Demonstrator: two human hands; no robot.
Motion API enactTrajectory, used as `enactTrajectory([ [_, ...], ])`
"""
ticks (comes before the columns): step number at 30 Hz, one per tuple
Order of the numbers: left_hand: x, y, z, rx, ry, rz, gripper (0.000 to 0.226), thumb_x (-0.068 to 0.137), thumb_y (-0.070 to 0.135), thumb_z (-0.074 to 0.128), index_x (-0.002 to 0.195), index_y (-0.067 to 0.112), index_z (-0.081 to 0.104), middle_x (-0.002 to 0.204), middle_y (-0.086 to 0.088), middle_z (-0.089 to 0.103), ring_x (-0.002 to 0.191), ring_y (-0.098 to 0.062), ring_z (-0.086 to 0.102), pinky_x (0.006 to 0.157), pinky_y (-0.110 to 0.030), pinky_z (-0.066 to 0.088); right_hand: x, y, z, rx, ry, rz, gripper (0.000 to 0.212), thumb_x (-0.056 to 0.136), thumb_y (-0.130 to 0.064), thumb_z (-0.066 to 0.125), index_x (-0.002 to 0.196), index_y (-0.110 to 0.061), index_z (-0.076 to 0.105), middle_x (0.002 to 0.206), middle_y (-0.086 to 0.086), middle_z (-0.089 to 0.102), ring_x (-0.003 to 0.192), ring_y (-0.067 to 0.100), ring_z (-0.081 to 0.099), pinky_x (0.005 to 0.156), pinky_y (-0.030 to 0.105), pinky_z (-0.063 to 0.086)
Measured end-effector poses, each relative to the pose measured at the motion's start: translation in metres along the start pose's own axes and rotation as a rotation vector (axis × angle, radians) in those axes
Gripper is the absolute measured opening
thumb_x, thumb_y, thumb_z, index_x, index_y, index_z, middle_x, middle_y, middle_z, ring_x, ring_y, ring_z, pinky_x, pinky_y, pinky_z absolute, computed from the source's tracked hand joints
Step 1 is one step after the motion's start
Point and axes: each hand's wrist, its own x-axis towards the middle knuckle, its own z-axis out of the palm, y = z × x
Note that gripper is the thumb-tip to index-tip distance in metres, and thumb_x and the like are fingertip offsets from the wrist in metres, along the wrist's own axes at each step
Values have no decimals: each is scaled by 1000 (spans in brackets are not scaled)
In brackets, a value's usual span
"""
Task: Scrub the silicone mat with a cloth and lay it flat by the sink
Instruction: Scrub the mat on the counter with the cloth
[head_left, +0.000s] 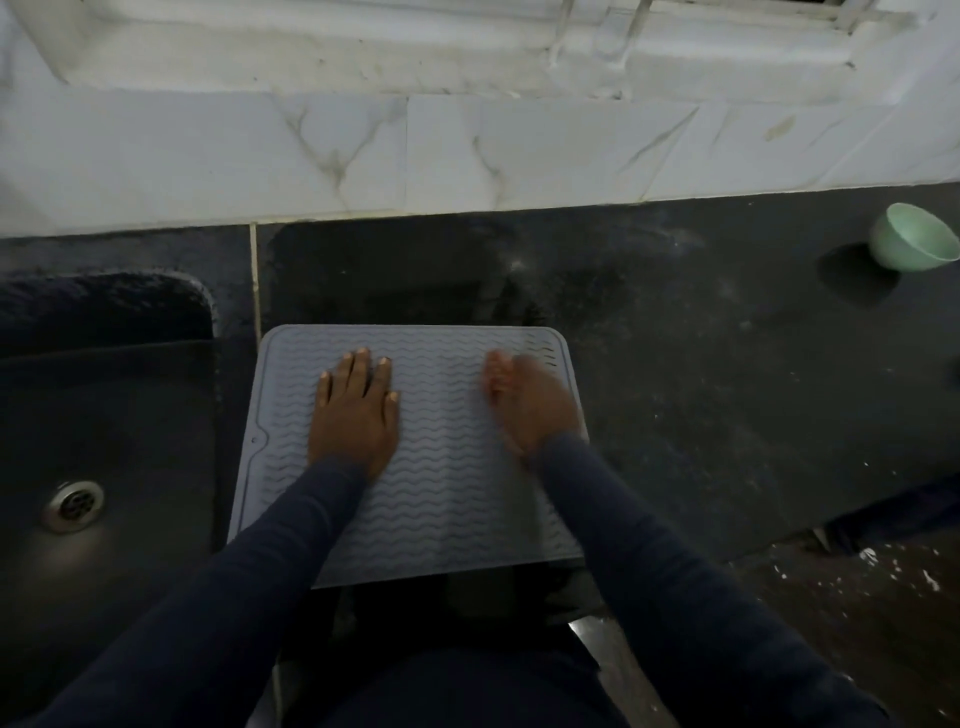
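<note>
While both hands sit on it, the silicone mat (457, 467) lies flat, ribbed side up, on the dark counter (701, 364). The sink (104, 415) is just beside it at 9 o'clock, w/ a thin strip of counter between mat edge and basin.

L hand (353, 410): palm down on the mat, approx 10 o'clock from mat centre. Fingers are straight, close together, pointing to 12, thumb alongside. It is flat and holds nothing.

R hand (530, 405): on the mat's R part, approx 2 o'clock from centre, near the R edge. It is blurred, so fine finger detail is lost, but the fingers read as stretched out toward 12, not curled. Nothing is seen in it. Whether the whole palm is pressed down, can't tell.

Mat spreads out under and between both hands, w/ bare mat beyond the fingertips at 12. Dark sleeves (234, 582) cover both forearms and cross the mat's near edge at 6.

Other bits: drain (72, 505) in the sink floor at 8 o'clock from the mat; pale green bowl (911, 244) on the counter at 2 o'clock, well apart; marbled tile wall (467, 156) along 12.
</note>
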Motion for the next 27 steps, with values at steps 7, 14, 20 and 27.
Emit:
enactTrajectory([
  [7, 0, -5, 2, 23, 7, -8, 67, 92, 48, 9, 150, 19, 24, 158, -8, 18, 146, -23, 12, 118, -41, 4, 2, -26, 19, -142, -167, -236, 38, 94, -56, 41, 113, -28, 59, 111, 1, 63, 102, 25, 60, 81, 37, 44],
  [14, 1, 6, -7, -47, 73, -55, 65, 90, 46, 19, 145, 16, 37, 154, -10, 29, 143, -26, 22, 117, -46, 11, 67, 76, -57, -183, -58, -24, 49, 90, -62, 46, 106, -18, 62, 109, 11, 67, 103, 36, 62, 80, 36, 45],
  [20, 41, 66, -8, -82, 64, -44, 58, 96, 36, 29, 148, 10, 28, 156, -11, 26, 145, -23, 18, 119, -42, 8, 94, -6, -30, -113, -183, -316, 33, 94, -46, 48, 104, -17, 62, 106, 11, 67, 100, 32, 62, 81, 34, 47],
  [27, 49, 57, 7, 61, 19, -121, 64, 95, 42, 15, 149, 10, 23, 158, -9, 21, 145, -23, 16, 118, -40, 4, 121, -64, 17, -99, -277, -348, 17, 91, -34, 56, 87, -18, 60, 92, 8, 66, 89, 29, 64, 71, 29, 45],
])
